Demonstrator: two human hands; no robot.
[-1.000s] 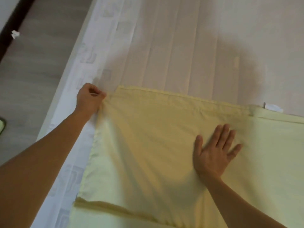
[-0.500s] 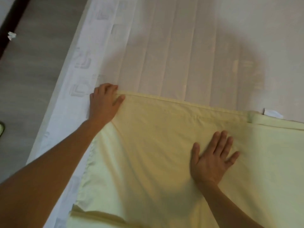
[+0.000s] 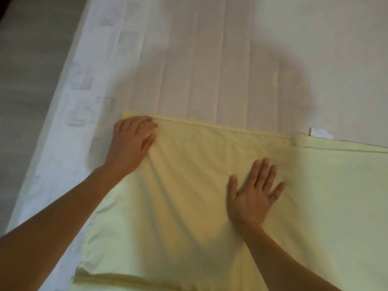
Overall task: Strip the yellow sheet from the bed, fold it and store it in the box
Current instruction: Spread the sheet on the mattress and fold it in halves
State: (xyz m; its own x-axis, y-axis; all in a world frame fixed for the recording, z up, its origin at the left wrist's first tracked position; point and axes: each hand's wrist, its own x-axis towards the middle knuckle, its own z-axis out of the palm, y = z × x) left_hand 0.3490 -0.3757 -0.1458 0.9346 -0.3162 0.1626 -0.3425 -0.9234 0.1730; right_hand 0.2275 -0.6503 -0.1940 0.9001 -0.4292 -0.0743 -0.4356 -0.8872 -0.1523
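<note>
A: Where's the yellow sheet [image 3: 199, 206] rn?

B: On the mattress [image 3: 231, 59], spread over the near part. The far hem runs straight across, and the far-left corner sits nr the mattress's patterned white border [image 3: 84, 85]. A folded edge shows at the near-left, so it looks doubled there.

A: Hands?

B: The left hand [image 3: 132, 141] lies palm-down on that far-left corner, fingers lightly bent & pointing right, pressing the cloth – no fabric pinched that I can see. Creases fan out from under it toward the near side. The right hand [image 3: 252, 192] is flat on the sheet further right, fingers straight & spread, thumb out to the left. Neither grips anything.

A: Anything else?

B: A small white tag [image 3: 320, 133] at the far hem, right of centre, just past a step where a thicker layer starts. Grey floor [image 3: 31, 91] along the left. Pic's a bit blurred – can't tell what the tag says.
</note>
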